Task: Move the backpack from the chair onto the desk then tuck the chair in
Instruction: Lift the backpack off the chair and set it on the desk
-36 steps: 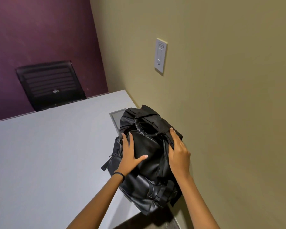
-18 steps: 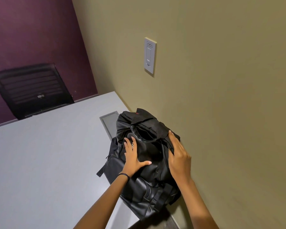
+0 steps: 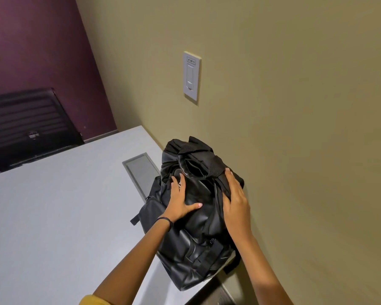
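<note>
A black backpack [image 3: 196,258] lies on the light grey desk [image 3: 53,216], at its right corner against the olive wall. Its lower end hangs slightly over the desk's near edge. My left hand [image 3: 180,205] presses flat on the bag's left upper side, fingers spread. My right hand [image 3: 235,203] lies on the bag's right side, with its fingers over the straps near the top. The bag is held between both hands. The only chair in view is a black slatted chair back [image 3: 26,128] at the desk's far left side.
A grey rectangular cable hatch [image 3: 141,170] is set in the desk just left of the bag. A white wall switch [image 3: 191,78] sits on the olive wall above. A purple wall stands behind the chair. Floor shows below the desk's near corner.
The bag has slid a little further onto the desk toward the wall, with both hands staying on it. My view has shifted, so the chair now sits further left.
</note>
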Demonstrator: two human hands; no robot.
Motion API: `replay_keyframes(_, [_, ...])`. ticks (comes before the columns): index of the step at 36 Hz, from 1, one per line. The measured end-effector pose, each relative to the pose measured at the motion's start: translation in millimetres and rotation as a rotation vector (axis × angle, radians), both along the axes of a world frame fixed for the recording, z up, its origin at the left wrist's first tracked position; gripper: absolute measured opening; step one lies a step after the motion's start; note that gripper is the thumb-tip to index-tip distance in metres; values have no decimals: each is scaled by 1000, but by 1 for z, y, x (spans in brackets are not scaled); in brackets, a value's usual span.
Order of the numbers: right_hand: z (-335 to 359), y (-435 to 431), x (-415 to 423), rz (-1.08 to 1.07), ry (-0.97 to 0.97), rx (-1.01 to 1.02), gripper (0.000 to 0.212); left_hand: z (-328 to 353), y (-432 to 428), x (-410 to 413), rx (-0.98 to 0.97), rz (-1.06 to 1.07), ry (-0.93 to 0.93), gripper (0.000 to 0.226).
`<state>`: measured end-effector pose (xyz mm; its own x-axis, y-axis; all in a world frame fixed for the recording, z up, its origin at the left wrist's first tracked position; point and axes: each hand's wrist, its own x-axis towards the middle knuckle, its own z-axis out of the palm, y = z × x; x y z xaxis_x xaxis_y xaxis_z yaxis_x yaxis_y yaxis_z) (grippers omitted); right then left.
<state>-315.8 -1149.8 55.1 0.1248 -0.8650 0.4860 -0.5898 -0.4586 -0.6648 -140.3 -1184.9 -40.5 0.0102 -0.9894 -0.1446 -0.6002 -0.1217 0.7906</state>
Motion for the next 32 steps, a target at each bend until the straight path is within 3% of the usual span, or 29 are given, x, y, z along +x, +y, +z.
replay_keyframes(11, [-2, -20, -2, 60, -78, 141, 64, 8, 50, -29, -29, -81, 214, 86])
replay_keyframes(15, [1, -30, -5, 100, -82, 196, 57, 19, 54, -33, -51, -229, 249, 64])
replay_keyframes(21, [19, -13, -10, 197, -101, 244, 53, 46, 89, -57, -163, -268, 199, 82])
replay_keyframes(32, [14, 5, -26, 122, -38, 252, 47, 55, 104, -101, -268, -12, 148, 70])
